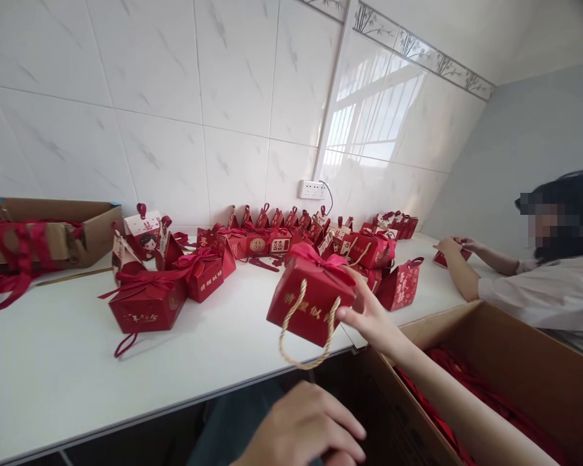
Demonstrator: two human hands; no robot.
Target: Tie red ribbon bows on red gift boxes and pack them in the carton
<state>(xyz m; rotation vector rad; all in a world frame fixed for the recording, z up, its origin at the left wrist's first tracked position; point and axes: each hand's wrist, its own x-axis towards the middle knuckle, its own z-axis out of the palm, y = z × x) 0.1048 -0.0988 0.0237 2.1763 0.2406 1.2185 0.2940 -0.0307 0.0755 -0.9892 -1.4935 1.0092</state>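
Note:
A red gift box [304,301] with gold lettering, a pink-red ribbon bow on top and a twisted cord handle hangs over the table's front edge. My right hand [369,314] grips it by its right side, thumb towards the lettered face. The cord handle dangles below the box. Lower down, past the table edge, my left hand [308,424] is held over my lap with loosely bent fingers and nothing visible in it. To the left, a red box with a ribbon [148,301] and another bowed box [204,275] stand on the white table [53,369].
Several red boxes [272,243] line the wall. A cardboard box with ribbons [92,236] stands at left. An open carton [529,375] of red material is at right, beneath my right forearm. Beyond it, a co-worker's hands [454,246] hold a red item. A socket strip [313,189] is wall-mounted.

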